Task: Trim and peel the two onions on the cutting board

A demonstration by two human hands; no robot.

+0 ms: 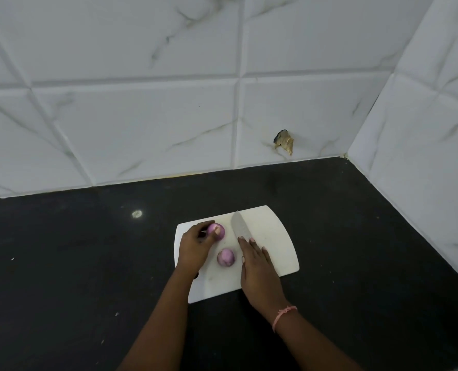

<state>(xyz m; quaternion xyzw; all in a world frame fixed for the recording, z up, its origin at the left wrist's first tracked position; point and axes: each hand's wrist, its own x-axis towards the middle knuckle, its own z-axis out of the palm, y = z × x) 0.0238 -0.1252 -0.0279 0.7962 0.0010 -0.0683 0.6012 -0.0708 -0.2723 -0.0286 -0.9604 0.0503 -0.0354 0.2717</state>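
Two purple onions lie on a white cutting board [273,245]. My left hand [194,249] grips the far onion [218,231] at the board's left side, thumb across its top. The near onion [225,257] sits loose between my two hands. My right hand [257,266] holds a knife [240,226] whose blade points away from me, just right of the far onion and apart from it. The knife's handle is hidden under my hand.
The board rests on a black countertop [88,263] in a corner of white marble-look tiled walls [142,103]. A chipped hole [284,141] marks the back wall above the counter. A pink band [282,314] circles my right wrist.
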